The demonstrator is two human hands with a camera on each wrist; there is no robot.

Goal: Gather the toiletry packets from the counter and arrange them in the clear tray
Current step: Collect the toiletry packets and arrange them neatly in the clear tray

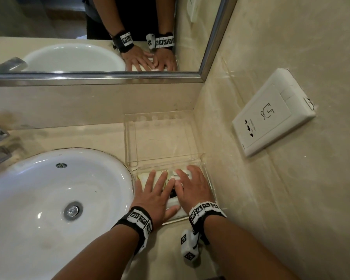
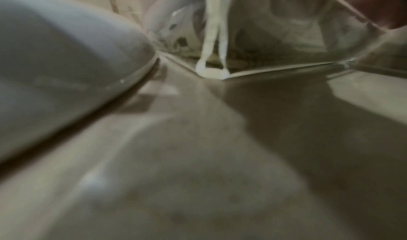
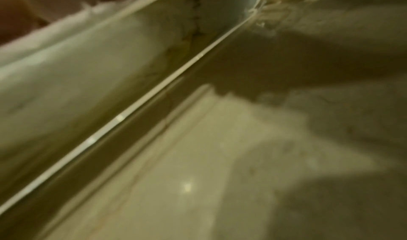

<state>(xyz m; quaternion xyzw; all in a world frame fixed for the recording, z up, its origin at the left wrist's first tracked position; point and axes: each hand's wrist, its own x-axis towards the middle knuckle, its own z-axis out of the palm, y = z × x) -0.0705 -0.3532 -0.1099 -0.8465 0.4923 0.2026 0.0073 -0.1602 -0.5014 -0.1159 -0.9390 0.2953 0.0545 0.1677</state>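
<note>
toiletry packets (image 1: pixel 171 175) in clear tray (image 1: pixel 129 138) — left hand (image 1: pixel 154 196), right hand (image 1: pixel 192 187) flat on them

Head view: dim, warm indoor light, sharp centrally, with wide-angle bending of the mirror frame (image 1: pixel 97 78) toward the edges; soft glare on the sink (image 1: pixel 49 199). Both wrist views: heavily blurred, dark and out of focus, with broad shadows, possibly cast by the arms, across the tabletop (image 3: pixel 242 174)
</note>
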